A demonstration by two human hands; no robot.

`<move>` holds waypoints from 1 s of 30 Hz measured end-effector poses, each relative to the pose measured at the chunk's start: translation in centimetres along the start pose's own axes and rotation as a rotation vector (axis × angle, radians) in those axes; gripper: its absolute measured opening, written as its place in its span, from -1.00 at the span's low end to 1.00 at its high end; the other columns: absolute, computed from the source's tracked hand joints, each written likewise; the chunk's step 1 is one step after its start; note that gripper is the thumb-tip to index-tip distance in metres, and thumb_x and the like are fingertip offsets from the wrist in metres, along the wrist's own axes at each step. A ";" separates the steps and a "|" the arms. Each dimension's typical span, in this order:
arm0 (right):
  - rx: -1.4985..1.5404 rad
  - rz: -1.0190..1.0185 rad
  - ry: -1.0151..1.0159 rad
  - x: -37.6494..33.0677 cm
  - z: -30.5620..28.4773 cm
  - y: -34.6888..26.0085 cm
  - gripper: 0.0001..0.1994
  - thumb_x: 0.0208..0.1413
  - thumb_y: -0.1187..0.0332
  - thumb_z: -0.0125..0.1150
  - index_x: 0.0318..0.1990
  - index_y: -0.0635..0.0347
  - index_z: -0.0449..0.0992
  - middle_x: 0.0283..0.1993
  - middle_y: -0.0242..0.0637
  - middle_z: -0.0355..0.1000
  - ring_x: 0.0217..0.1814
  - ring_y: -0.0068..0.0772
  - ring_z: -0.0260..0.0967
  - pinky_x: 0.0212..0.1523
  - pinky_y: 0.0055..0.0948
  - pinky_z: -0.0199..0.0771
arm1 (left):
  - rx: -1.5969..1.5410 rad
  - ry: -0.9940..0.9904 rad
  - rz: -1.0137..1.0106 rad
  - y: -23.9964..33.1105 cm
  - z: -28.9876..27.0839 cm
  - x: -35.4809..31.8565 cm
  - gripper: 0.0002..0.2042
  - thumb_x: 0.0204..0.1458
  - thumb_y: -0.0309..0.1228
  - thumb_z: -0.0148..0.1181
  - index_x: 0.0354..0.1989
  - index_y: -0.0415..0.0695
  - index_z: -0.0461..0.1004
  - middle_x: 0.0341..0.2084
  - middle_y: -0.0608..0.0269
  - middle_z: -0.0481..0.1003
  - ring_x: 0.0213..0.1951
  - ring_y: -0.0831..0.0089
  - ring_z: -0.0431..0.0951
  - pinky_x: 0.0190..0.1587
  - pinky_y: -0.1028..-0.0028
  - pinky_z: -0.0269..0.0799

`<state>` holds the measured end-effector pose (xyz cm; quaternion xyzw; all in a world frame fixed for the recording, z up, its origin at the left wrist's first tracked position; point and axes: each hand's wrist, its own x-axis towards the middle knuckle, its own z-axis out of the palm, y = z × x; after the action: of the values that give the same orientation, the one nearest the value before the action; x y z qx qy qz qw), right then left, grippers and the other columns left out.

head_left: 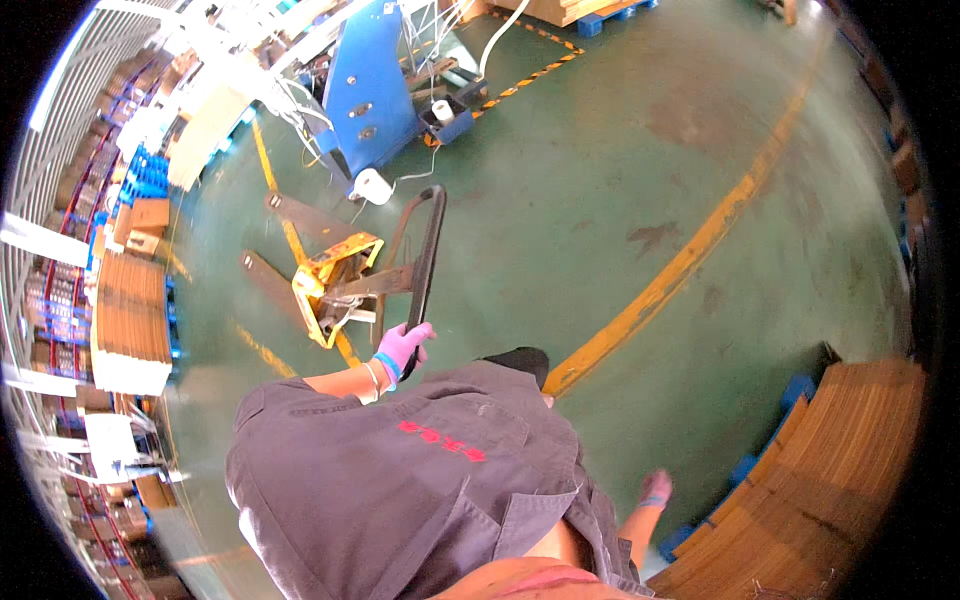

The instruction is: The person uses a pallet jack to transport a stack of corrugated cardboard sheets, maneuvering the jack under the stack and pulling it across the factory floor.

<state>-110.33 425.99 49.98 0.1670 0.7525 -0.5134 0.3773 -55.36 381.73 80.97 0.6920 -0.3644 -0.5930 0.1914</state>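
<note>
Head | left hand point(403, 345) clasps pallet jack handle point(424, 255) | right hand point(655, 490) loose, well apart

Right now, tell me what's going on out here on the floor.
A person in a grey work shirt stands on a green warehouse floor. The left hand, in a purple glove, is closed around the black loop handle of a yellow pallet jack, whose forks point away toward a blue machine. The right hand hangs free at the person's side, holding nothing, near stacked brown cardboard on a blue pallet. A yellow floor line runs past.
</note>
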 end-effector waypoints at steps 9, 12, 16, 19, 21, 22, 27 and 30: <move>-0.209 -0.412 -0.335 17.8 11.8 -36.2 -0.52 0.21 0.27 0.10 0.25 0.24 0.30 0.23 -0.02 0.36 0.26 -0.16 0.30 0.25 -0.23 0.28 | -0.155 -0.144 0.003 8.7 23.4 2.8 -0.67 0.11 -0.12 0.19 -0.24 -0.17 0.53 -0.68 0.25 0.45 -0.65 0.51 0.43 -0.58 0.49 0.34; -0.988 -0.525 -0.530 16.3 18.1 -39.7 -0.59 0.19 0.27 0.10 0.14 0.29 0.41 0.17 -0.04 0.43 0.18 -0.19 0.39 0.23 -0.26 0.31 | -0.282 -0.071 -0.058 12.5 30.4 3.8 -0.67 0.12 -0.12 0.21 -0.23 -0.17 0.52 -0.69 0.25 0.44 -0.66 0.50 0.43 -0.58 0.49 0.36; -1.253 -0.516 -0.602 19.7 14.6 -41.9 -0.58 0.13 0.24 0.11 0.12 0.23 0.46 0.02 -0.10 0.52 0.02 -0.19 0.48 0.04 -0.30 0.47 | -0.331 -0.078 -0.039 18.8 38.9 5.0 -0.67 0.11 -0.12 0.23 -0.23 -0.18 0.53 -0.68 0.24 0.46 -0.66 0.50 0.43 -0.57 0.50 0.35; -0.508 -0.149 -0.371 29.0 4.2 -39.2 -0.66 0.14 0.26 0.15 0.02 0.23 0.47 -0.08 -0.19 0.53 -0.08 -0.17 0.47 -0.04 -0.25 0.46 | -0.330 -0.084 -0.046 24.1 46.1 5.7 -0.65 0.11 -0.10 0.22 -0.23 -0.18 0.54 -0.68 0.25 0.46 -0.66 0.50 0.43 -0.56 0.49 0.35; -0.199 0.116 -0.341 32.3 -1.1 -40.6 -0.72 0.15 0.25 0.13 -0.05 0.18 0.47 -0.19 -0.23 0.53 -0.19 -0.16 0.46 -0.16 -0.21 0.46 | -0.333 -0.071 -0.047 27.0 51.0 5.8 -0.64 0.10 -0.08 0.23 -0.22 -0.18 0.54 -0.68 0.25 0.46 -0.66 0.50 0.44 -0.56 0.49 0.36; -0.268 0.137 -0.307 33.5 -2.3 -42.6 -0.73 0.15 0.24 0.12 -0.07 0.16 0.48 -0.20 -0.23 0.52 -0.21 -0.16 0.45 -0.19 -0.21 0.45 | -0.334 -0.067 -0.041 28.3 53.8 6.3 -0.63 0.09 -0.07 0.24 -0.22 -0.18 0.54 -0.68 0.25 0.47 -0.66 0.50 0.44 -0.56 0.49 0.36; -0.379 0.153 -0.260 45.2 -7.6 -54.5 -0.78 0.14 0.19 0.05 -0.16 0.05 0.50 -0.29 -0.26 0.51 -0.30 -0.19 0.43 -0.34 -0.19 0.42 | -0.362 0.013 -0.021 33.8 66.3 7.4 -0.60 0.11 -0.06 0.18 -0.19 -0.20 0.51 -0.70 0.21 0.43 -0.63 0.39 0.47 -0.53 0.42 0.38; -0.264 0.078 -0.273 56.0 -9.5 -63.1 -0.79 0.14 0.16 0.02 -0.21 -0.02 0.51 -0.34 -0.27 0.50 -0.36 -0.20 0.41 -0.43 -0.18 0.40 | -0.346 0.004 -0.035 37.7 73.7 10.0 -0.61 0.08 -0.05 0.25 -0.19 -0.17 0.54 -0.68 0.22 0.46 -0.65 0.45 0.44 -0.56 0.45 0.35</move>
<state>-191.32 400.62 51.18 0.0741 0.7480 -0.4131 0.5142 -136.27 361.86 83.98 0.6562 -0.2442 -0.6489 0.2980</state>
